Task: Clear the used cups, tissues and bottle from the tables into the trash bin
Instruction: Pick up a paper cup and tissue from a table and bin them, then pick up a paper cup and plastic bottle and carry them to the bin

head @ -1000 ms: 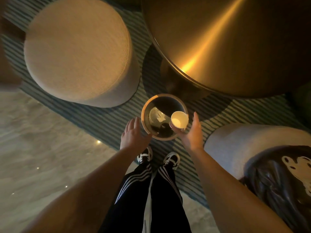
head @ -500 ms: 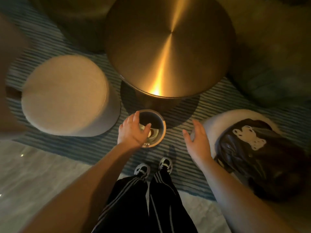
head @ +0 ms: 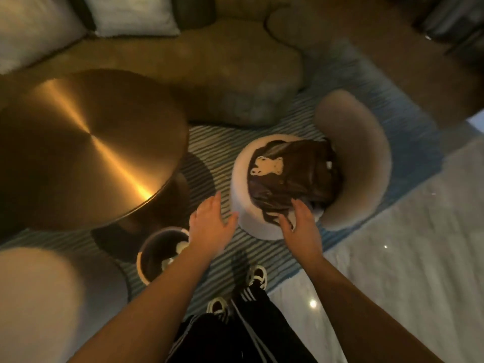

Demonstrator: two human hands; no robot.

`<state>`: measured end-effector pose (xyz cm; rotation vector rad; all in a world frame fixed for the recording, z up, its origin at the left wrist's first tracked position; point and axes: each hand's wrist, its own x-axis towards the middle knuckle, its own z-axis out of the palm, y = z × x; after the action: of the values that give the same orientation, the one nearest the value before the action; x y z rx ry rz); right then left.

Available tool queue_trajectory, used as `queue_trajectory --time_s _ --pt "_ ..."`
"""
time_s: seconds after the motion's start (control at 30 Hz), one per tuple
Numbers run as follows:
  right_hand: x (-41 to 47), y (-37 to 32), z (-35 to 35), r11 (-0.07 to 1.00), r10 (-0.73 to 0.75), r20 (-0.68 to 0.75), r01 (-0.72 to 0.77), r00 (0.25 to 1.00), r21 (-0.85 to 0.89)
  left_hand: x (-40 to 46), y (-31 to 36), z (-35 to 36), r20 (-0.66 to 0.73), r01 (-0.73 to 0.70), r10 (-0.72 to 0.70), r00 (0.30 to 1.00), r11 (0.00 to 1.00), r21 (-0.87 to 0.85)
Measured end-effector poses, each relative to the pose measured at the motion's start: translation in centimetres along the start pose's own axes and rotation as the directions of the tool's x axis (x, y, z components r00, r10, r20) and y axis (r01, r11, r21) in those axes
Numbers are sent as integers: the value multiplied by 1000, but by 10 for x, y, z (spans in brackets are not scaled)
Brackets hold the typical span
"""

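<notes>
Cup: a second ago held in our right hand (head: 301,226) over the trash bin (head: 146,265), now gone, white scraps showing inside; both hands empty and open, left hand (head: 209,226) lifted off the rim; round counter (head: 86,148) bare, so we judge it cleared.
</notes>
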<state>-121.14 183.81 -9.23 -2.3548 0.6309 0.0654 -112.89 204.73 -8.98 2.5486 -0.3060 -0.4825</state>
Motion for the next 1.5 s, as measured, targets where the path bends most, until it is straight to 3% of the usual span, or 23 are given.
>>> queue_trajectory --time_s 0.3,0.47,0.63,0.9,1.13,1.33,1.5 --pt "-47 113 -96 959 282 -350 -263 893 102 26 157 73 178 -379 359 916 921 93" --pt "-44 187 -151 908 419 -430 -382 800 174 48 236 118 263 -525 486 833 845 101" --pt "-8 274 -224 892 446 -465 -421 765 164 75 332 171 224 -578 547 807 809 106" --pt "91 388 -358 932 347 -394 -360 851 43 137 494 262 215 -515 482 849 847 132" --pt "196 439 -432 955 289 -311 -297 906 21 217 587 295 188 -440 411 892 884 155" --pt "339 458 -480 979 204 -236 -201 950 37 333 651 307 100 -369 356 929 908 199" --pt "511 463 -533 989 149 -209 -149 967 19 485 712 299 44 -292 290 956 937 193"
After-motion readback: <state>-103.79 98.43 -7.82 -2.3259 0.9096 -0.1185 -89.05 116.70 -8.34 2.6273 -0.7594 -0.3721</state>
